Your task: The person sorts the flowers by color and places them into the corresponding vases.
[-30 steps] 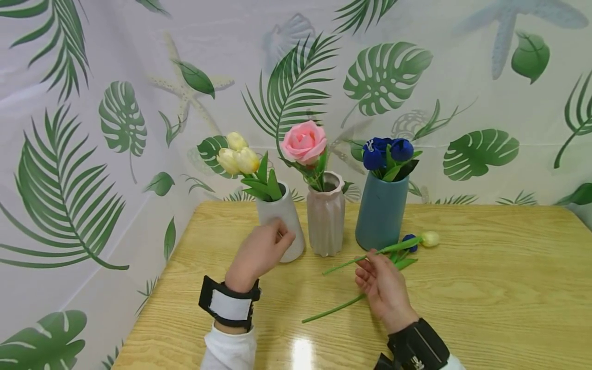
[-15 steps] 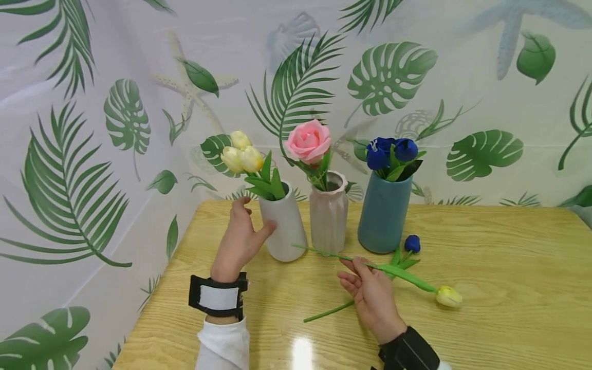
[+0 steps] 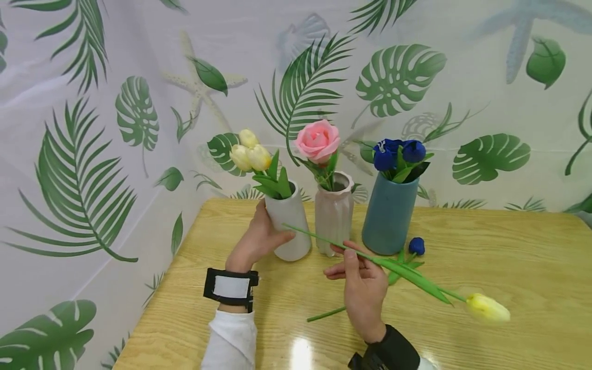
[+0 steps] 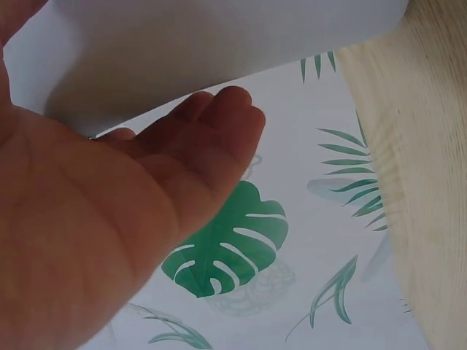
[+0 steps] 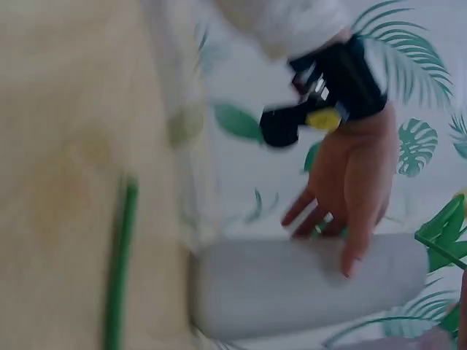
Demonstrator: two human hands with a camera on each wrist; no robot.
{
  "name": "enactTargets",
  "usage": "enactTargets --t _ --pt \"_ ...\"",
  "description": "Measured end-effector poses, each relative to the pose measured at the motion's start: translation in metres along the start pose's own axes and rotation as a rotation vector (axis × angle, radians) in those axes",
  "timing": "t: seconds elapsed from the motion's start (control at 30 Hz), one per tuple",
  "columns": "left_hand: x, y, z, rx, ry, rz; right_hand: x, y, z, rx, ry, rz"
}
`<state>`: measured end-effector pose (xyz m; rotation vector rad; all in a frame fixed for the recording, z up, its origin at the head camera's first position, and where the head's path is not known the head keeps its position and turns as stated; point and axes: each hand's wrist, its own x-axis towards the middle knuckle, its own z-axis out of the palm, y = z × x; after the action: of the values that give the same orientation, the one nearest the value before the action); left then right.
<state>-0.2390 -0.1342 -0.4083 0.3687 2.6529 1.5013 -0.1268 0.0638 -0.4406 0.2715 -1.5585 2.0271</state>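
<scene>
My left hand (image 3: 259,236) grips the white vase (image 3: 292,211), thumb across its front and fingers behind it. In the right wrist view, that thumb lies along the pale wall of the vase (image 5: 284,292). Yellow-white tulips (image 3: 252,154) with green leaves stand in it. Between thumb and fingers, my right hand (image 3: 365,293) pinches the stem of a single yellow tulip (image 3: 411,277). Its bloom points right and slightly down, while the bare stem end overlaps the white vase in the head view. Under the right hand, a blue tulip (image 3: 417,246) lies on the table, its stem partly hidden.
A ribbed pinkish vase (image 3: 333,221) with a pink rose (image 3: 317,141) stands right of the white one. Beyond it is a blue vase (image 3: 390,216) holding blue tulips (image 3: 398,153). The wooden table (image 3: 509,257) meets a leaf-printed cloth (image 3: 407,31) behind.
My left hand has opened out and moved round the white vase to grip it. The right hand has swung the yellow tulip so its bloom is lower right and its stem end reaches left.
</scene>
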Motion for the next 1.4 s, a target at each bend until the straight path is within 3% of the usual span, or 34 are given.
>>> enactTargets --t 0.07,0.13,0.3,0.4,0.5,0.67,0.8,0.97,1.17,1.23,1.3,1.37,1.4 --pt "0.001 -0.001 0.001 0.006 -0.003 0.011 0.004 0.002 0.004 0.018 -0.051 -0.225" --pt "0.001 -0.002 0.001 0.017 -0.002 0.015 0.010 0.004 0.009 0.031 -0.111 -0.397" --pt "0.001 -0.005 0.000 0.029 0.011 0.016 0.031 -0.001 0.020 -0.189 -0.229 -0.565" --pt "0.002 -0.006 -0.001 0.019 0.013 0.018 0.043 -0.009 0.024 -0.365 -0.260 -0.592" --pt "0.002 -0.006 -0.001 0.018 0.001 0.008 0.053 -0.014 0.025 -0.480 -0.226 -0.626" --pt "0.000 -0.004 0.000 0.040 -0.002 0.007 0.065 -0.020 0.024 -0.533 -0.153 -0.672" --pt "-0.001 -0.002 -0.001 0.044 0.005 0.013 0.072 -0.024 0.025 -0.587 -0.179 -0.675" --pt "-0.001 -0.002 0.000 0.064 0.007 0.020 0.083 -0.027 0.034 -0.907 -0.310 -0.705" --pt "0.001 -0.005 0.001 0.069 0.007 0.002 0.104 -0.030 0.054 -1.322 -0.408 -0.875" --pt "0.001 -0.005 0.001 0.064 0.006 0.010 0.110 -0.035 0.061 -1.411 -0.441 -0.892" --pt "0.001 -0.005 0.000 0.072 0.004 0.015 0.118 -0.038 0.071 -1.420 -0.513 -0.815" --pt "0.001 -0.004 -0.001 0.080 0.004 0.017 0.125 -0.040 0.079 -1.399 -0.641 -0.680" --pt "0.001 -0.004 -0.001 0.076 0.004 0.018 0.128 -0.040 0.081 -1.399 -0.699 -0.652"
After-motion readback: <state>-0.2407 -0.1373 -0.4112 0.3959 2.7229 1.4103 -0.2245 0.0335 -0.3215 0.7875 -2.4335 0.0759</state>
